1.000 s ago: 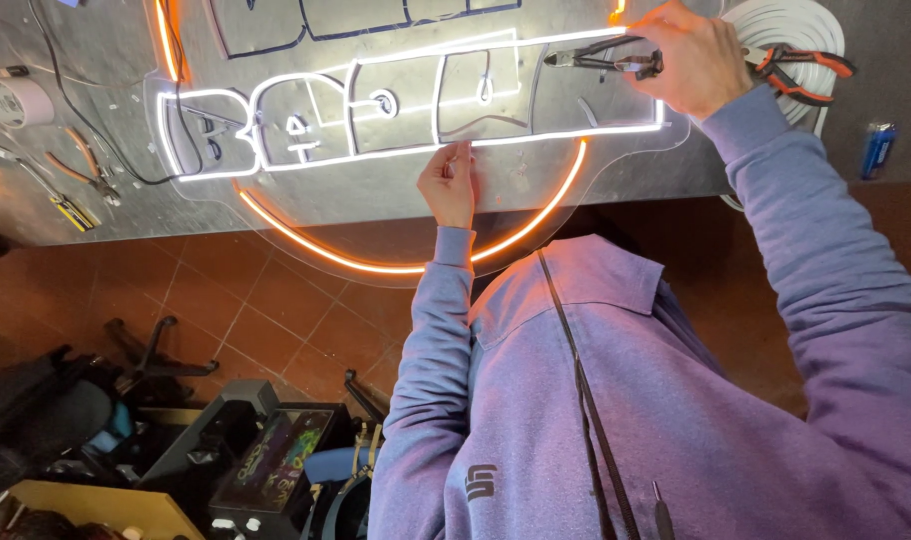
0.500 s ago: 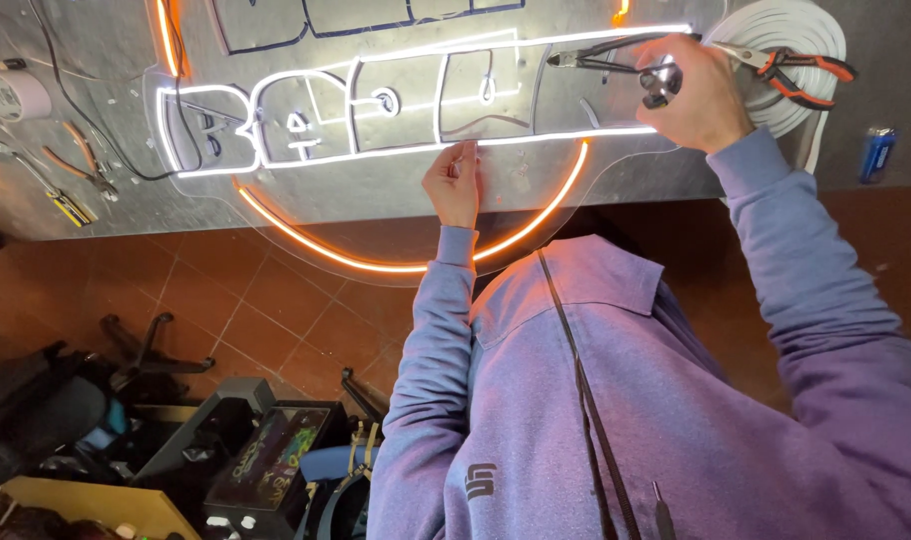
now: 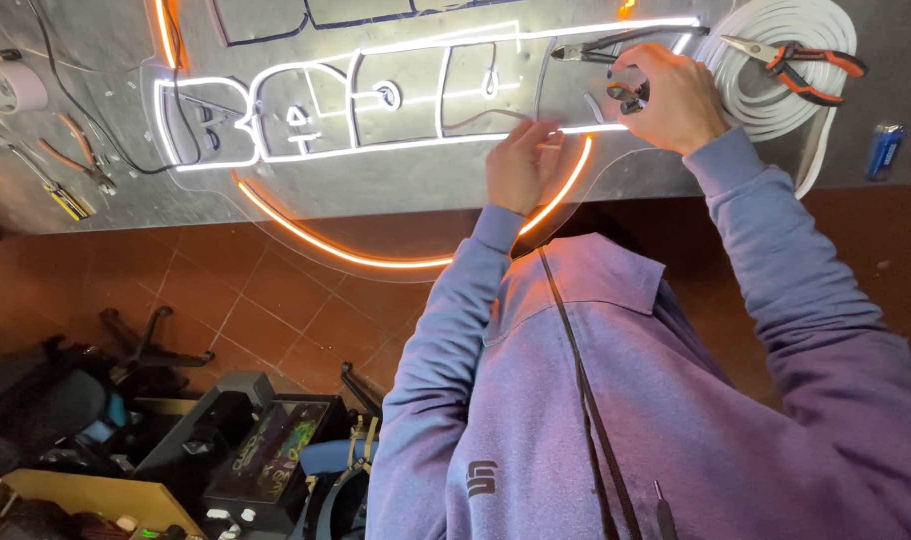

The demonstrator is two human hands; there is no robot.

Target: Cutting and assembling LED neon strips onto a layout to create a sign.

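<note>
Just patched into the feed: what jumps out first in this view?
The lit neon sign, white letters over an orange arc, spans the metal table at the top. The right hand holds pliers at its right end; the left hand presses the tubing beside it. A white coil with orange-handled pliers lies top right.

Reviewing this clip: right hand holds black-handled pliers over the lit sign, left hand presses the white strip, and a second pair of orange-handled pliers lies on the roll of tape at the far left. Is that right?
Not quite. In the head view the orange-handled pliers lie on the coil of white strip at the far right, not on the roll of tape. The rest stands: the right hand holds black-handled pliers over the lit sign, and the left hand presses the white strip.
</note>
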